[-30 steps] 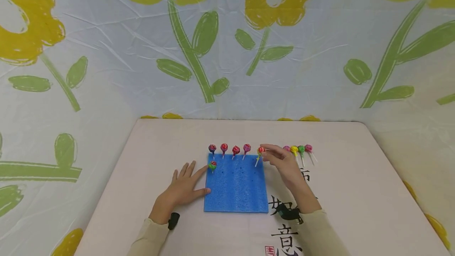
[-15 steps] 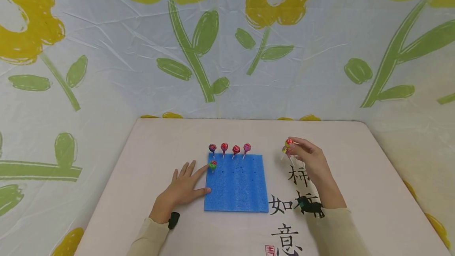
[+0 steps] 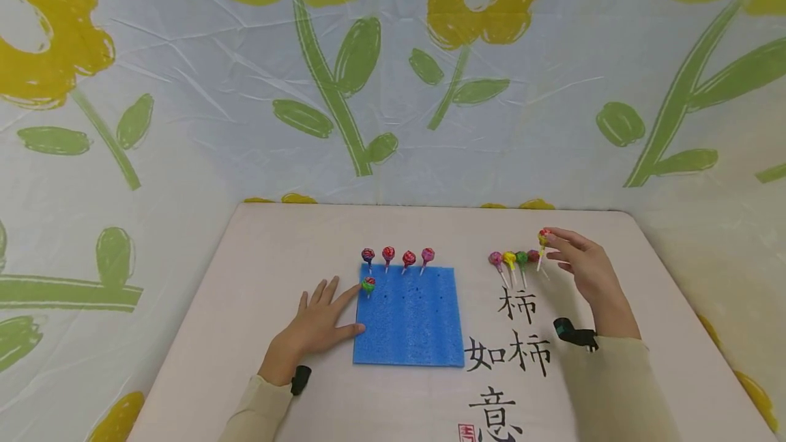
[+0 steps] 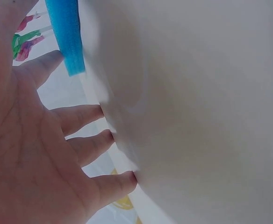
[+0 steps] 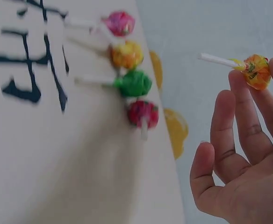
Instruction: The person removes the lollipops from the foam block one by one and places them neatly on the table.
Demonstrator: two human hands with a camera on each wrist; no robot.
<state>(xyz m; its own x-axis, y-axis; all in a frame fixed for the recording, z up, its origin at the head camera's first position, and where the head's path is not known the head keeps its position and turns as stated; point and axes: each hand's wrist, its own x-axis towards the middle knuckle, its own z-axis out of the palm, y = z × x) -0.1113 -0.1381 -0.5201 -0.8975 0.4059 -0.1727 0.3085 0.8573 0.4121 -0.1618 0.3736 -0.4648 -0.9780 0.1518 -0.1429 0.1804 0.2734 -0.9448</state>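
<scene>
My right hand (image 3: 586, 271) pinches a lollipop in a yellow and red wrapper (image 3: 543, 237) by its candy head, between thumb and fingers. In the right wrist view the white stick of this lollipop (image 5: 256, 71) points away from the hand. My left hand (image 3: 316, 326) rests on the table with spread fingers, its index finger and thumb at the left edge of a blue foam board (image 3: 408, 333). Several lollipops stand upright along the board's far edge, among them a dark one (image 3: 368, 255) and a pink one (image 3: 428, 254). A green and red lollipop (image 3: 368, 284) stands in front of them.
Right of the board lies a row of lollipops: pink (image 3: 495, 258), yellow (image 3: 509, 258), green (image 3: 522, 258) and dark red (image 3: 533, 256). Black brush characters (image 3: 516, 305) mark the tabletop. Small holes dot the foam board. A flower-patterned cloth (image 3: 245, 87) hangs behind.
My right hand has carried the yellow and red lollipop from the board's far right corner rightward, past the row of lying lollipops. The left hand has stayed in place.
</scene>
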